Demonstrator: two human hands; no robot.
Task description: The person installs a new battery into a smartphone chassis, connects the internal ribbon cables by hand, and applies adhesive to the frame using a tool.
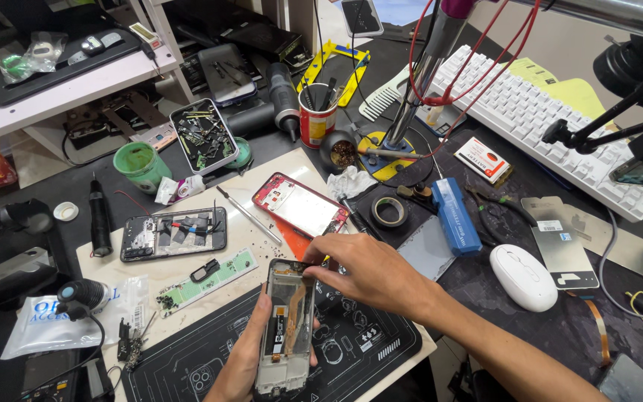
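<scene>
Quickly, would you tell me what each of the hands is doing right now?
Left hand: closed around the opened phone frame.
Right hand: fingertips pinching at the frame's top edge; any held tool cannot be told.

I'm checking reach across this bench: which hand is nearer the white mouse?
Right. The right hand sits just left of the white mouse; the left hand is farther left, holding the opened phone.

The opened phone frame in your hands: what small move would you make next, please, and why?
Probably ease the right hand inward along the top edge of the opened phone frame. Its fingertips already pinch at the upper right corner while the left hand cradles the frame from below, above the dark work mat.
</scene>
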